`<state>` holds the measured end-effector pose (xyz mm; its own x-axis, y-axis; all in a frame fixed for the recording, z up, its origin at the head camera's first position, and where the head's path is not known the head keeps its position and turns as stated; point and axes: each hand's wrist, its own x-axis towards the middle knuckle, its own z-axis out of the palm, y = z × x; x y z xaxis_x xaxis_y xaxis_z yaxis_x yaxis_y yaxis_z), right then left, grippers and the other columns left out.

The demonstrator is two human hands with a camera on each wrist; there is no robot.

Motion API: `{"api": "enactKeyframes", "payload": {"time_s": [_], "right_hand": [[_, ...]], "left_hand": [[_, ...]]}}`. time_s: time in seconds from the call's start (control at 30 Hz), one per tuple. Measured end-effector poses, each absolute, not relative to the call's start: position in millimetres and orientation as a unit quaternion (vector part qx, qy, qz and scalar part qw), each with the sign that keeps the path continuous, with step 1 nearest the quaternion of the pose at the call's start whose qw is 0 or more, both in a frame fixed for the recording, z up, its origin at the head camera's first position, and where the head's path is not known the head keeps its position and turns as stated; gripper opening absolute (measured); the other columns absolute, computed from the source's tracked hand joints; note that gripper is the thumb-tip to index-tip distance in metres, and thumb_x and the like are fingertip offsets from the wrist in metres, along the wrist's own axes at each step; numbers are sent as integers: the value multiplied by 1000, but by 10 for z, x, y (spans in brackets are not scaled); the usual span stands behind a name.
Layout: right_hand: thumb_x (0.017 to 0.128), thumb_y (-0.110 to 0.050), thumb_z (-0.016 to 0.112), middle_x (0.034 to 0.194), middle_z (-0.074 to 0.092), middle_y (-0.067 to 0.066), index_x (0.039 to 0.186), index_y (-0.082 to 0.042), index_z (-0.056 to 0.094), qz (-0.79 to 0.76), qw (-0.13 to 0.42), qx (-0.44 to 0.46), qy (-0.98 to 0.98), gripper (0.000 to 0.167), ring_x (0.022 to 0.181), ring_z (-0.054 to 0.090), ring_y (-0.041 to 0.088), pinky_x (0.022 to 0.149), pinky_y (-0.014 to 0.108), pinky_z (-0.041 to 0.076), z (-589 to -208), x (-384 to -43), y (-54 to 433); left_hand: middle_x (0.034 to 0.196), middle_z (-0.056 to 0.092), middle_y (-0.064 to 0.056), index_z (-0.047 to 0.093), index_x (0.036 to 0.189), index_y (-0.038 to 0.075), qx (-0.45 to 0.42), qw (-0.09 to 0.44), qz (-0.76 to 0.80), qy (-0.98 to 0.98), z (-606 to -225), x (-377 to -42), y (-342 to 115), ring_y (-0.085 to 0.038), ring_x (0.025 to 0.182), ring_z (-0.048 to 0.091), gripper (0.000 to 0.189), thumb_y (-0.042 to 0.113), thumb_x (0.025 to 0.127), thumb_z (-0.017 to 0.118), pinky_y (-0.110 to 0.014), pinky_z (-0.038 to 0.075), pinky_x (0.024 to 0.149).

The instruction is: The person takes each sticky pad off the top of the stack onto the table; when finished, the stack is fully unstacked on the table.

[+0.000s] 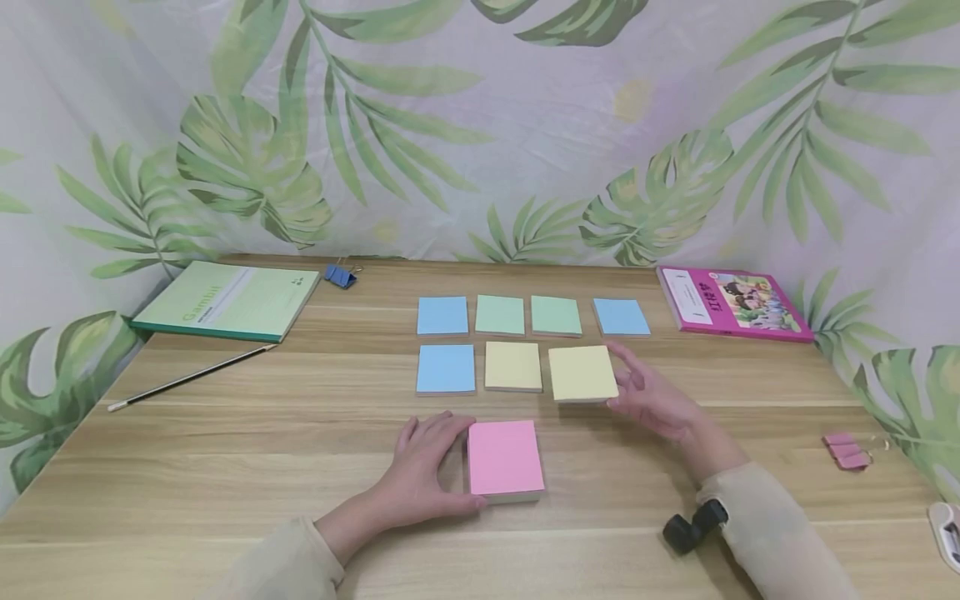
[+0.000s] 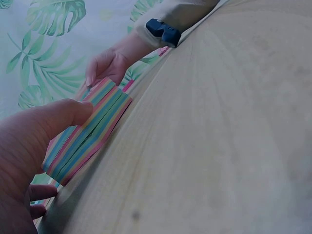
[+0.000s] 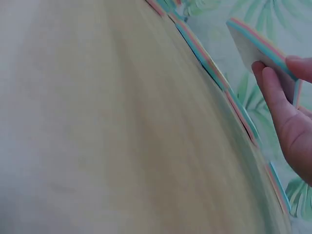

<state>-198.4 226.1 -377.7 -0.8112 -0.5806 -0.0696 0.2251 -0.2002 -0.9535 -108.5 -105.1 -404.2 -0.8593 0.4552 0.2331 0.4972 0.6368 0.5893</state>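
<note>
My left hand [image 1: 422, 477] grips a thick stack of sticky notes with a pink top [image 1: 506, 457], thumb at its near edge and fingers at its far left corner. In the left wrist view this stack [image 2: 90, 129] shows striped sides. My right hand [image 1: 654, 398] pinches a thin yellow sticky note pad [image 1: 582, 373] by its right side. The right wrist view shows that pad [image 3: 263, 51] raised off the table, thumb above and fingertips beneath. Beside it lies another yellow pad [image 1: 513, 366], with a blue pad [image 1: 446, 368] further left.
Behind is a row of pads: blue [image 1: 442, 316], two green [image 1: 500, 315] and blue [image 1: 621, 317]. A green book [image 1: 225, 300], black pencil [image 1: 191, 377] and blue binder clip [image 1: 341, 276] lie left. A pink book [image 1: 735, 303] and pink binder clip [image 1: 846, 451] lie right.
</note>
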Motion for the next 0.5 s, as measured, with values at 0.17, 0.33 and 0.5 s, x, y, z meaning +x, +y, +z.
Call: {"api": "enactKeyframes", "payload": {"time_s": [0.17,0.33,0.5], "right_hand": [[77,20,42,125,33,18,139,-16,-3,-764,262,-128,576,84,87,54,18,73,25,46,-3837,-2172,2340],[76,20,43,133,18,28,139,-18,-1,-755,262,-107,592,86,97,51,23,77,27,45,-3892,-2290,2323],[75,21,43,135,13,29,139,-19,-3,-744,271,-89,604,88,97,51,23,79,29,44,-3931,-2344,2298]], "left_hand": [[126,42,-2,40,127,10,-266,34,-332,-905,-4033,-1080,-1051,-25,121,25,87,55,59,69,-51,3,97],[127,41,-2,39,128,10,-267,33,-332,-904,-4028,-1080,-1056,-25,121,25,87,55,59,68,-51,2,97],[127,40,-1,38,128,11,-267,28,-335,-903,-4037,-1086,-1056,-25,122,24,87,57,59,67,-51,2,97]]}}
